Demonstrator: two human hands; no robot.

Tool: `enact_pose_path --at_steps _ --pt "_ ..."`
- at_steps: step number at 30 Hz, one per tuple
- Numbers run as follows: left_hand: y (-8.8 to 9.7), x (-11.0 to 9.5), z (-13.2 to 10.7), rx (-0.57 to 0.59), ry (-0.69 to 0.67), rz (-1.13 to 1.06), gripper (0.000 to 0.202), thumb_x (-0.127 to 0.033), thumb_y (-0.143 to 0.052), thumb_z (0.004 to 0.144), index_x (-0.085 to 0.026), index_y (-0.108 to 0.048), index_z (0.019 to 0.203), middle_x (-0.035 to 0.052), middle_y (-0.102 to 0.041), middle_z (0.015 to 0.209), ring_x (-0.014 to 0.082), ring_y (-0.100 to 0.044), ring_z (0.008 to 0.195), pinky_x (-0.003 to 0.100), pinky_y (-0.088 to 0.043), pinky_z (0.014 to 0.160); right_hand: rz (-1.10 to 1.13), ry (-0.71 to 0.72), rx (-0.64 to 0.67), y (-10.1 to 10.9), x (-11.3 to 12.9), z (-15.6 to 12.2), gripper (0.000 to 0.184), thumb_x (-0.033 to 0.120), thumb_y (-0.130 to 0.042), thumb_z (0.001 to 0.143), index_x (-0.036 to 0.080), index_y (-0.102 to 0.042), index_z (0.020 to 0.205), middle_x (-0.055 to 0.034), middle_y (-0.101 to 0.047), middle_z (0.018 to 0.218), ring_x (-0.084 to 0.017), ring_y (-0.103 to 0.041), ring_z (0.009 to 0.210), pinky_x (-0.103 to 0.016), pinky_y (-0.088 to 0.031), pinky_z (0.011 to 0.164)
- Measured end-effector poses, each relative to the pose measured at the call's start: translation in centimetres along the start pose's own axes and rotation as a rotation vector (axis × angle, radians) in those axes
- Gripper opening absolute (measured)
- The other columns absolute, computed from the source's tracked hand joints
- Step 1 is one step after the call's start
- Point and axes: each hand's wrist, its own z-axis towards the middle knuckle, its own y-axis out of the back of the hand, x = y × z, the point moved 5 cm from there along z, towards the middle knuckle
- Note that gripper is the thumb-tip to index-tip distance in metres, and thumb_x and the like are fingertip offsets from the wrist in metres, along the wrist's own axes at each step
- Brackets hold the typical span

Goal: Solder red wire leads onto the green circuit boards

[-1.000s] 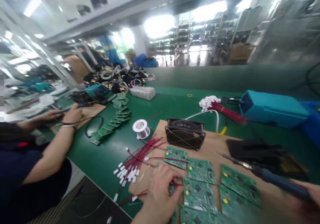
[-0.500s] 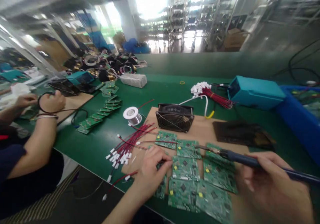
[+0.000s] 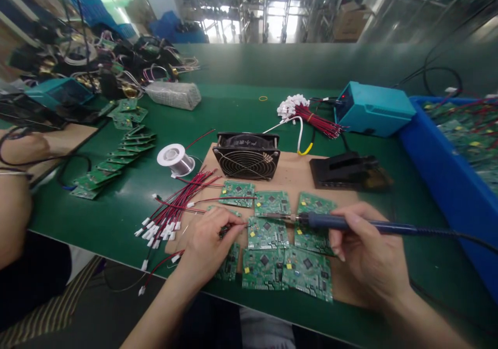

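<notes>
My right hand (image 3: 365, 245) is closed around the blue handle of a soldering iron (image 3: 350, 223), held nearly level. Its metal tip points left over the circuit boards (image 3: 268, 232), close to the fingertips of my left hand (image 3: 213, 235). The left thumb and forefinger pinch a thin red and black wire lead (image 3: 161, 265), mostly hidden by the hand; its white plug end hangs by the table edge. Several green boards lie in rows on a brown board (image 3: 346, 281). Another lead (image 3: 229, 199) lies across an upper circuit board.
A black fan (image 3: 247, 157) stands behind the circuit boards. Left are a solder spool (image 3: 176, 161), piled leads (image 3: 182, 198) and stacked boards (image 3: 116, 162). Right are an iron stand (image 3: 338, 170), a teal box (image 3: 377, 110) and a blue bin (image 3: 443, 172). A co-worker's arm (image 3: 13, 214) is far left.
The view has shifted right and down. My right hand has brought the soldering iron left, its tip now nearer my left fingertips. The left hand keeps its pinch.
</notes>
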Motion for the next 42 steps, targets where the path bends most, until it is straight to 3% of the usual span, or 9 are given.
enact_pose_path --at_steps 10,17,23,42 --pt "0.0 -1.1 0.4 0.012 -0.058 0.099 0.015 -0.018 -0.054 0.093 -0.020 -0.061 0.079 -0.0007 -0.063 0.076 0.0174 -0.057 0.075 0.032 -0.041 0.071 -0.006 -0.067 0.051 -0.6 -1.2 -0.4 0.020 0.035 -0.068 0.088 0.018 -0.067 0.079 0.0003 -0.062 0.050 -0.010 -0.053 0.038 -0.013 -0.039 0.031" --pt "1.0 -0.8 0.0 -0.021 0.076 0.059 0.013 -0.022 -0.053 0.094 -0.020 -0.062 0.084 -0.0004 -0.065 0.080 0.0162 -0.061 0.076 0.030 -0.043 0.068 -0.001 -0.073 0.055 -0.6 -1.2 -0.3 0.020 0.036 -0.068 0.088 0.018 -0.067 0.080 0.0007 -0.063 0.051 -0.009 -0.053 0.038 -0.013 -0.040 0.033" --pt "-0.1 -1.1 0.4 0.046 -0.004 0.026 0.013 -0.017 -0.055 0.092 -0.020 -0.062 0.081 -0.0001 -0.063 0.079 0.0153 -0.060 0.076 0.028 -0.044 0.068 -0.006 -0.067 0.056 -0.6 -1.1 -0.4 0.021 0.037 -0.068 0.089 0.018 -0.067 0.080 0.0009 -0.062 0.051 -0.009 -0.054 0.039 -0.013 -0.040 0.034" --pt "-0.4 -1.1 0.7 0.016 -0.035 0.023 0.012 -0.012 -0.058 0.086 -0.020 -0.063 0.079 0.0017 -0.061 0.085 0.0162 -0.061 0.081 0.028 -0.051 0.071 -0.046 -0.135 0.075 -1.0 -1.7 -0.6 0.025 0.041 -0.066 0.088 0.017 -0.062 0.080 0.0005 -0.061 0.051 -0.011 -0.051 0.038 -0.017 -0.038 0.032"
